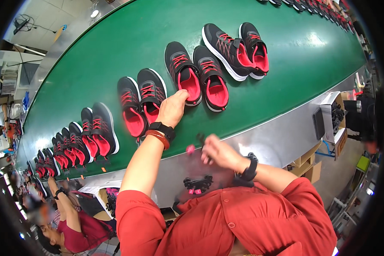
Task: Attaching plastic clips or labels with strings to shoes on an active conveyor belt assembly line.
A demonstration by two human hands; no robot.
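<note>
My left hand (173,107) pinches the heel of a black sneaker (183,70) with red laces and a red-pink lining. Its mate (211,79) stands close on the right. Over the metal edge of the table, my right hand (219,152) is curled and smeared by motion. At its fingertips is a small dark piece (200,138), with a pink tag (190,149) beside it; both are blurred. Between my body and the table lies a small heap of black plastic pieces (198,183) with pink tags.
The sneakers stand in pairs along the green belt table (286,98), one pair (234,51) at the right and several at the left. A co-worker (74,222) reaches toward the far-left shoes. Boxes with black pieces (337,115) stand at the right.
</note>
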